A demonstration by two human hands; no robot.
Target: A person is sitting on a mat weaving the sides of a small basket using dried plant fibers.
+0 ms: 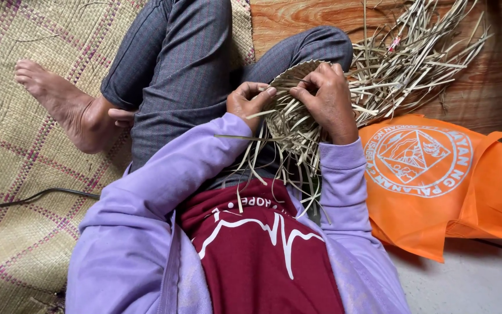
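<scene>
The half-woven piece (294, 116) of dry pale strips rests on the person's lap, just above the maroon shirt (262, 250), and both hands work at its upper rim. The left hand (250, 103) pinches one flat strip between thumb and fingers; the right hand (325, 100) is curled over the rim and presses the weave down, with strips caught under its fingers. The piece looks very light and springy, a little stiff but easy to crease (dry leaf strips probably crack if they are bent sharply), so it seems best held at the tight woven rim and not at the loose ends, which hang toward the shirt. To the right of the piece lies a pile of loose strips (413, 58) on the wooden floor (297, 17), and below that an orange bag (437, 180). To the left of it are a bare foot (68, 104) and a woven mat (13, 192). The hands and knees hide the far side of the piece, so its full shape is not clear.
</scene>
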